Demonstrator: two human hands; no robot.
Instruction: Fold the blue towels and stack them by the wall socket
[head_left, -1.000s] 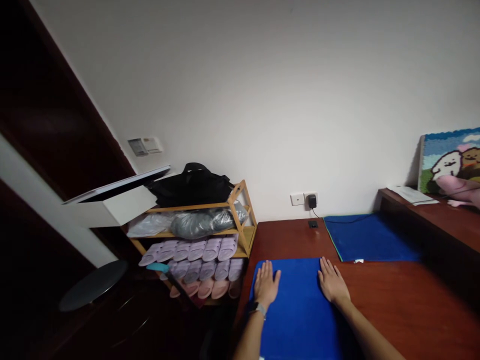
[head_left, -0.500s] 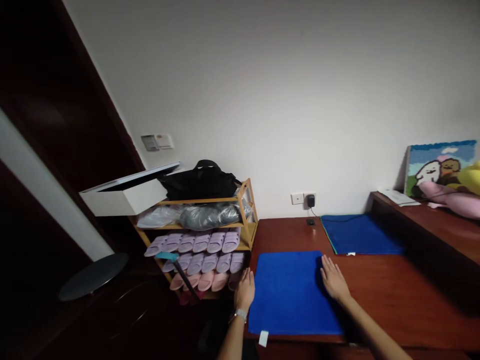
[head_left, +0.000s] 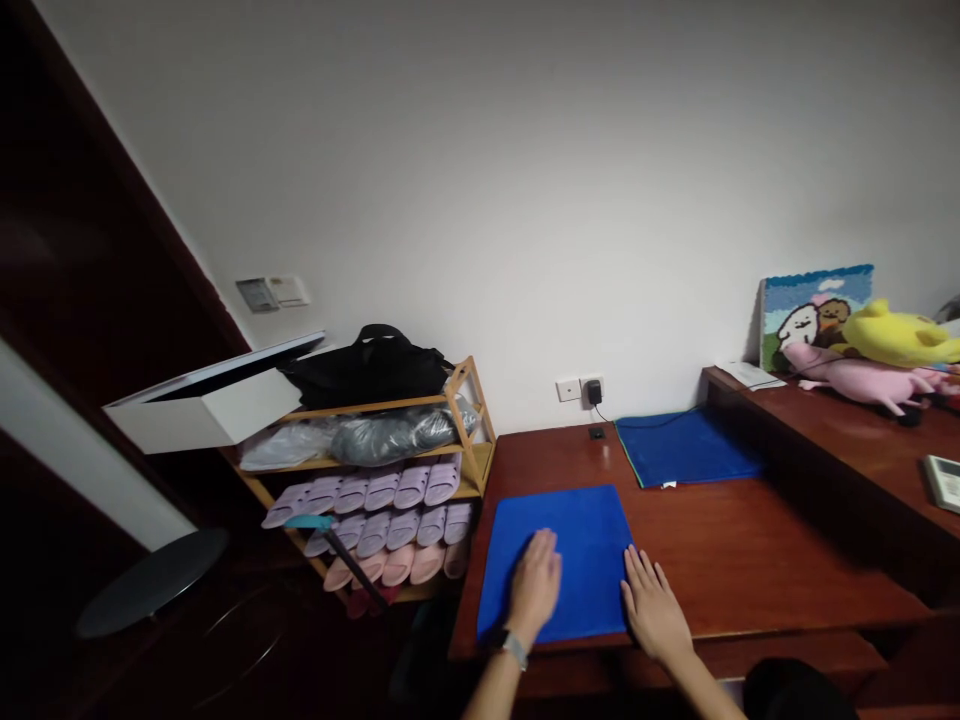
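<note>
Desk of reddish-brown wood (head_left: 750, 560) is supporting a flat, bright-blue rectangular cloth (head_left: 592, 570) near its front edge. Grasping nothing, the left hand (head_left: 536, 590) is reaching over the cloth and the right hand (head_left: 658, 615) is lying open at its side; uneven pushing could wrinkle it.

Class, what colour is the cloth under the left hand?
Bright blue cloth, clearest in the head view.

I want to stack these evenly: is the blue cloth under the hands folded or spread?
Spread: the blue cloth lies flat in a broad rectangle; any doubled layer I cannot tell.
</note>
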